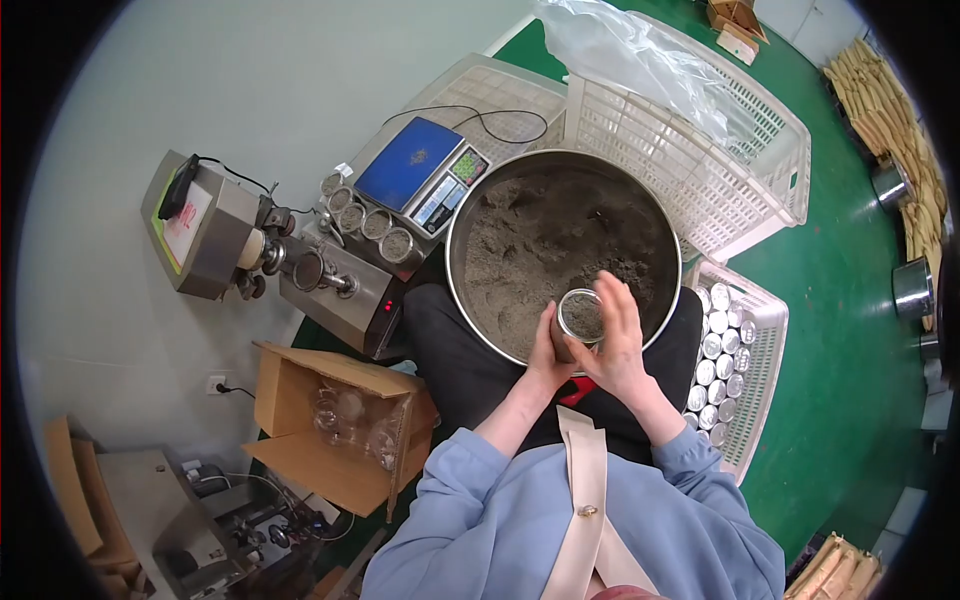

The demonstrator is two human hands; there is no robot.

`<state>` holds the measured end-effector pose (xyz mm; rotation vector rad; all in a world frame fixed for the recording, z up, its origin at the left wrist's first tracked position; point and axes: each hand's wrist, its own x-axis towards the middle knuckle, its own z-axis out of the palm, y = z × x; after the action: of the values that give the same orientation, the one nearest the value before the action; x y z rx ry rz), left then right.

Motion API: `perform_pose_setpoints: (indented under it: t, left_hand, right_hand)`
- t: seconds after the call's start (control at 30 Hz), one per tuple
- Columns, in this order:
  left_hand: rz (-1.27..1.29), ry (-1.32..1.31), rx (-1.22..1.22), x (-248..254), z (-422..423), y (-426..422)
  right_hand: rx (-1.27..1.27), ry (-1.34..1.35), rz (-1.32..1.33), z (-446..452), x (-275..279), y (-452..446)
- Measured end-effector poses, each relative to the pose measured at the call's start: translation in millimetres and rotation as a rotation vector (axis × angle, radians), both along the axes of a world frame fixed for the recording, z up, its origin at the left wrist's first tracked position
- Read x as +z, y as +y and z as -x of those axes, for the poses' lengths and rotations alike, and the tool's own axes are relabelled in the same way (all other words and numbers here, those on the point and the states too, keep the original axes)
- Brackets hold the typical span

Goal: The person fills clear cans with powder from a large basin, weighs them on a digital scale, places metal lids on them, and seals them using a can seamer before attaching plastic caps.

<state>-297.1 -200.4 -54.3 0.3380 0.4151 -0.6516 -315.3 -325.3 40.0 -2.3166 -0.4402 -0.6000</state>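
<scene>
A clear, open jar (pixel 580 316) with a metal-looking rim stands filled with grey-brown, powdery loose material. It is over the near edge of a large round metal basin (pixel 452 290), which holds more of the same material (pixel 540 240). My left hand (pixel 545 352) is closed around the jar's left side. My right hand (pixel 620 335) is at the jar's right side, its fingers stretched out and apart beside the rim, its thumb close against the jar's near side. The jar's lower part is hidden by my hands.
Several filled jars (pixel 397 246) line up by a blue-topped digital scale (pixel 408 165). Left stands a metal machine (pixel 335 285); below it, an open cardboard box (pixel 330 440) of clear containers. At right are a white crate (pixel 690 160) and a basket (pixel 765 370) of silver-topped cans.
</scene>
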Motion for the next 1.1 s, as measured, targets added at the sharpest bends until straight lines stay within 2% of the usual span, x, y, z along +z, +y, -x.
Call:
perform_pose_setpoints:
  t: [0.07,0.13,0.2,0.23,0.33,0.37,0.47,0.53,0.57,0.6,0.7,0.83,0.97,1.07,1.1]
  left_hand:
    - [-0.11,-0.179,0.055,-14.1,9.7,-4.7]
    - [-0.114,-0.341,0.035,-63.1,13.3,-13.2]
    - [-0.056,-0.21,-0.005,-61.6,11.4,-11.4]
    - [-0.028,-0.146,-0.023,-54.6,7.5,-9.4]
    - [-0.063,-0.048,-0.03,-33.0,9.1,-1.9]
    - [-0.064,0.001,-0.046,-28.8,7.7,-0.8]
    - [-0.079,0.098,-0.067,-20.9,5.9,3.6]
    - [-0.089,0.083,-0.042,-18.2,5.1,1.5]
    - [-0.027,-0.017,-0.069,-26.2,2.8,3.4]
    - [-0.036,0.011,-0.067,-29.9,3.5,2.8]
    - [-0.032,0.09,-0.055,-26.2,1.6,1.2]
    - [0.007,0.119,-0.016,-36.9,0.9,2.3]
    - [0.026,0.144,0.047,-16.8,-1.0,4.2]
    - [0.113,-0.06,0.117,-39.5,-7.2,1.8]
    - [0.125,-0.108,0.127,-46.3,-6.9,4.4]
  right_hand:
    - [0.138,-0.053,0.305,-7.1,10.6,1.1]
    - [0.208,0.041,0.406,-17.7,2.7,5.5]
    - [0.3,0.203,0.478,-31.8,-9.1,1.7]
    - [0.326,0.142,0.449,-38.4,-8.9,2.6]
    - [0.389,0.224,0.386,-52.4,-6.2,5.0]
    - [0.388,0.367,0.404,-57.4,-3.6,4.8]
    - [0.478,0.753,0.285,-81.9,3.0,-7.2]
    - [0.61,1.026,-0.061,-96.0,-12.4,-20.2]
    - [0.611,1.108,-0.25,-94.6,-17.6,-21.9]
    - [0.608,1.185,-0.44,-90.5,-22.8,-23.6]
    - [0.589,1.148,-0.842,-76.5,-41.6,-25.4]
    - [0.372,0.87,-1.153,-47.3,-60.7,-8.2]
    - [0.234,0.472,-0.986,-23.6,-70.6,8.1]
    - [0.211,0.377,-0.766,-4.9,-71.9,13.5]
    - [0.196,0.422,-0.706,-0.4,-81.3,9.1]
